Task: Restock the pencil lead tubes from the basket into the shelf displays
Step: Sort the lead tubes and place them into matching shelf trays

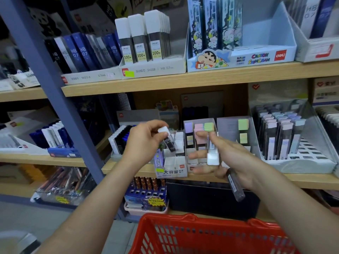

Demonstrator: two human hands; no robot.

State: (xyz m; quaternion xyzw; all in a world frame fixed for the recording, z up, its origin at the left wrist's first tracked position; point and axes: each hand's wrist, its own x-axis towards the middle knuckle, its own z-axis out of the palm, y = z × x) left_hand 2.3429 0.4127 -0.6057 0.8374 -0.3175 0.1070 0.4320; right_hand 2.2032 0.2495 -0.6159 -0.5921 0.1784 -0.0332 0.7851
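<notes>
— Nearest the camera?
— At the bottom edge, a red basket (pixel 165 218), below and between both forearms; inside out of view.
— And the left hand (pixel 145 142)?
— Raised before the middle shelf (pixel 111 166), fingers curled round a white-capped lead tube (pixel 167 139), cap up, body slanting down toward a small white display box (pixel 176 165) at the shelf's front edge.
— The right hand (pixel 227 158)?
— Just beside the left, a little lower. Thumb and forefinger pinching a 2nd tube (pixel 212 153), upright with its white cap down; remaining fingers loosely spread. Also a 3rd tube (pixel 235 186), dark, slanting under the palm near the wrist; exact grip hard to tell.
— Behind the hands?
— Clear holders of pastel-capped tubes (pixel 200 128), then a bigger tiered tray (pixel 297 162) further right.
— Farthest back?
— On the upper shelf (pixel 201 77), 3 rows of white-capped tubes marked 100 (pixel 141 37), blue HB 07 tubes (pixel 82 50) to their left, a cartoon-printed display (pixel 238 59) to their right.
</notes>
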